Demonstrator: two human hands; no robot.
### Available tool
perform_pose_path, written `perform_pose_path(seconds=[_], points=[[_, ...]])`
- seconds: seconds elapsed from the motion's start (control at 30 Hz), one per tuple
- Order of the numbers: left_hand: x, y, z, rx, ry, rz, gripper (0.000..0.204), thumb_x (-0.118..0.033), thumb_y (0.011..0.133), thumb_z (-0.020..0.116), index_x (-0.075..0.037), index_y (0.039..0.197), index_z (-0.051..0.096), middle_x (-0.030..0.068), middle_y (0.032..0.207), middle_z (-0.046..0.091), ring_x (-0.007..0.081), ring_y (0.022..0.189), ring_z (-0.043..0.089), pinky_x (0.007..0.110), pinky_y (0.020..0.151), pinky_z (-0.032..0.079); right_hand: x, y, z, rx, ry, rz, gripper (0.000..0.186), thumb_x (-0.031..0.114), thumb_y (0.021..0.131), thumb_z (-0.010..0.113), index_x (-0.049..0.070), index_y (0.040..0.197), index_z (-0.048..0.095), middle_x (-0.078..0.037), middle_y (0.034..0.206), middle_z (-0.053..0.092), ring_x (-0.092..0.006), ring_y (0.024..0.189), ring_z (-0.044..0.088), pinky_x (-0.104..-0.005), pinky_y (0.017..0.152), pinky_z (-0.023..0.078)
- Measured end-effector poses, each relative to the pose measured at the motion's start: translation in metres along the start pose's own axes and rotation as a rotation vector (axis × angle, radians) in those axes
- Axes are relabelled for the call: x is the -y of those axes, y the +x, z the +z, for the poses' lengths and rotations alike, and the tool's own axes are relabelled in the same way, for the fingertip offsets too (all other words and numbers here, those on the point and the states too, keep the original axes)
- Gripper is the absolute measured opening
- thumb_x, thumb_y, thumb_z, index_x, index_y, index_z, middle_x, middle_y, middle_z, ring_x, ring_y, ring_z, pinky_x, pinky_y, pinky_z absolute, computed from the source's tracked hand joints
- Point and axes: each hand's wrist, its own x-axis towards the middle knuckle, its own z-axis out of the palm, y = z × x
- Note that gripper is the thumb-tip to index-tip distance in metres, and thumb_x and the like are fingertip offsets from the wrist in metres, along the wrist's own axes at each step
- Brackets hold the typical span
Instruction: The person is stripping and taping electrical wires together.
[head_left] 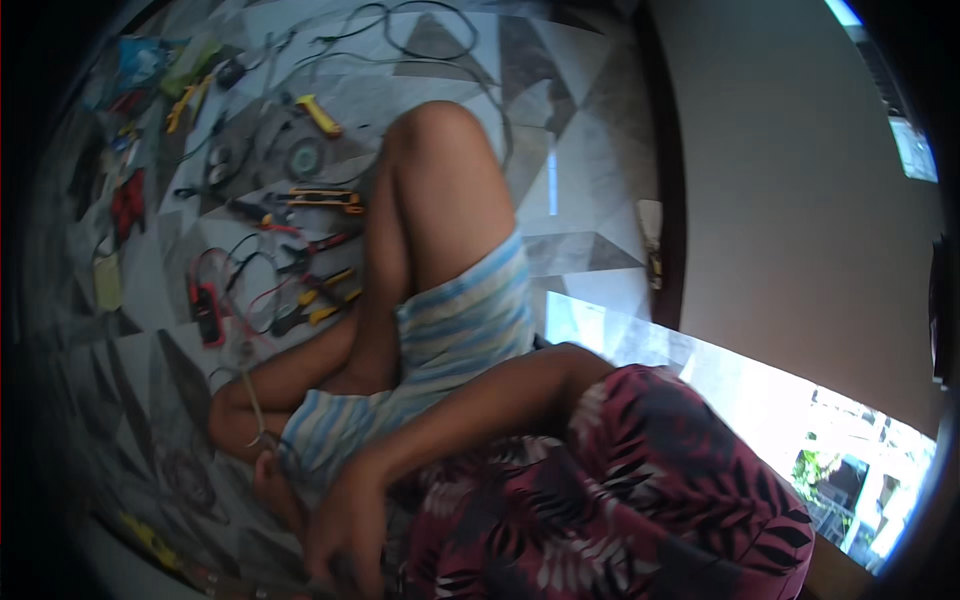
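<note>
My right hand (345, 525) reaches across the front of my shirt to the bottom of the view. Its fingers curl downward around something dark and blurred that I cannot make out. Left of it, partly hidden beside my striped shorts, my left hand (277, 490) has its fingertips pinched together at a thin pale cable (254, 400). From there the cable runs up over my bent left leg toward the floor tools. What lies between the two hands is blurred and mostly hidden.
On the patterned tile floor lie a red multimeter (208, 315) with leads, several pliers, a yellow-and-black utility knife (322, 198), a yellow-handled tool (320, 116) and a round tape roll (304, 158). A dark cable (430, 55) loops farther back. A pale door panel (790, 200) stands at right.
</note>
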Motion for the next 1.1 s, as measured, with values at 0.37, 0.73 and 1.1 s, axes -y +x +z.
perform_pose_path(seconds=[0.37,0.73,1.1], points=[[-0.069,-0.019,-0.014,0.299,-1.046,-0.205,0.015,-0.026,0.108,0.059,-0.011,0.109,0.056,-0.0026,0.089,0.052,0.0091,0.075,0.048,0.026,0.069,0.041,0.169,-0.436,-0.104,-2.403,-1.634,0.910,0.062,0.045,0.085,0.077,-0.006,0.120,0.068,-0.025,0.112,0.073,-0.0391,0.101,0.071,-0.0472,0.091,0.054],[-0.047,-0.001,-0.011,0.189,-1.003,-0.156,0.014,-0.025,0.108,0.059,-0.011,0.108,0.055,-0.0037,0.085,0.053,0.0047,0.068,0.048,0.020,0.061,0.038,0.040,-0.457,-0.101,-2.623,-1.312,0.273,0.053,0.031,0.092,0.074,-0.012,0.121,0.061,-0.019,0.106,0.068,-0.0272,0.092,0.063,-0.0394,0.086,0.052],[-0.080,-0.027,-0.004,0.202,-0.972,-0.254,0.019,-0.027,0.108,0.059,-0.009,0.114,0.057,-0.0027,0.088,0.055,0.0051,0.069,0.048,0.021,0.061,0.040,0.086,-0.447,-0.094,-2.349,-1.461,0.485,0.051,0.027,0.092,0.076,-0.010,0.124,0.061,-0.019,0.107,0.066,-0.0277,0.094,0.064,-0.0393,0.089,0.051]])
